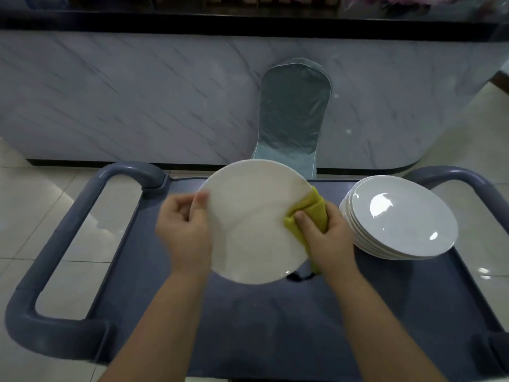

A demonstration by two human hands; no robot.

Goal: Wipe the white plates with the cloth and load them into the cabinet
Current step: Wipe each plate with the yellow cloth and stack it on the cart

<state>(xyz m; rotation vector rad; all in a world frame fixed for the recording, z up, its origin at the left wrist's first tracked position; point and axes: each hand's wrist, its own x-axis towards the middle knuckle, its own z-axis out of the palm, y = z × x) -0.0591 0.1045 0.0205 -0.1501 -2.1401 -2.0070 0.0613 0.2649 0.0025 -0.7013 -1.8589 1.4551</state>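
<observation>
plate (253, 224) held up over cart (275, 312), tilted | left hand (184, 230) pinches left rim | right hand (325, 232) clamps yellow cloth (308, 210) on right rim | likely rigid, glossy, slippery, breakable: grip rims | stack (399, 219) right

My plate (253, 224) white; cloth (308, 213) mustard yellow; cart (275, 326) slate blue; counter front (137, 100) grey-veined marble, upper frame.

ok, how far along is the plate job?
Done: nothing shown loaded; no cabinet in view. In hand: left hand grips one white plate above the cart, right hand presses the yellow cloth on its right edge. Left: loading, plus the stack of plates on the cart, if those are unwiped; can't tell.
</observation>
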